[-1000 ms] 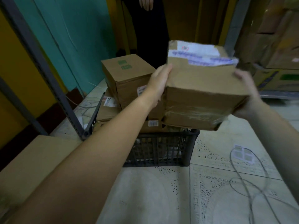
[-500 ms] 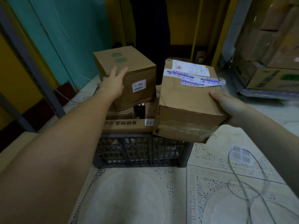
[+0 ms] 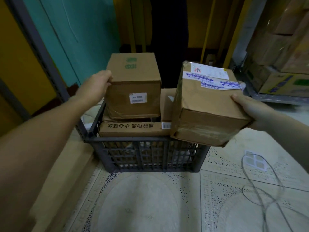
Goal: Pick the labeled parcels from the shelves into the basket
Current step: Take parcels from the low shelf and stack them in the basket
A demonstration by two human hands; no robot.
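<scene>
Right hand point(image 3: 250, 109) grips the taped parcel point(image 3: 205, 104) by its right edge, thumb on top, right of centre, tilted over the right rim of the grey basket point(image 3: 147, 156). Left hand point(image 3: 98, 84) clasps the left side of the green-printed box point(image 3: 133, 91) stacked on the flat carton point(image 3: 132, 129), mid-frame.

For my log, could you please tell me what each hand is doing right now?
Left hand: grips the left side of the upper box.
Right hand: holds the labelled parcel, thumb on top.
</scene>
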